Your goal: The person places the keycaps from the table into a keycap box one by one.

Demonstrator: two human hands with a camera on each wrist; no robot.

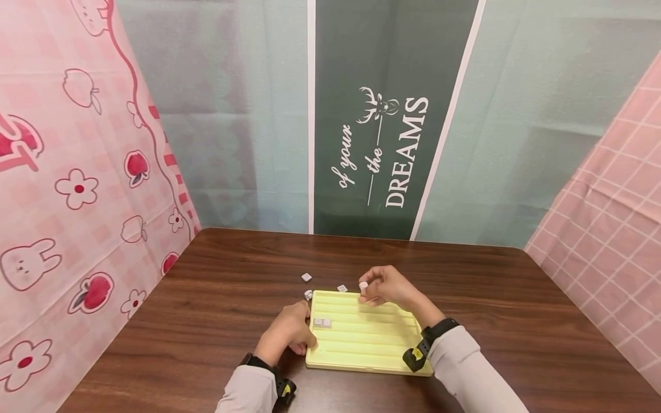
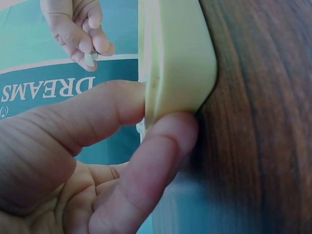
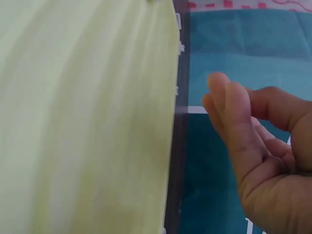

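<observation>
A pale yellow ridged tray lies on the table. At its left edge my left hand grips the rim; the left wrist view shows thumb and finger pinching the tray's wall. Over the far edge, my right hand pinches a small white keycap between its fingertips, clear of the tray. In the right wrist view the fingers of that hand hide the keycap. Two pale keycaps sit side by side in a row at the tray's left.
Beyond the tray lie loose keycaps: one farther back, one by the far left corner, another behind the far edge. The brown wooden table is bordered by a green printed curtain and pink cloths at the sides.
</observation>
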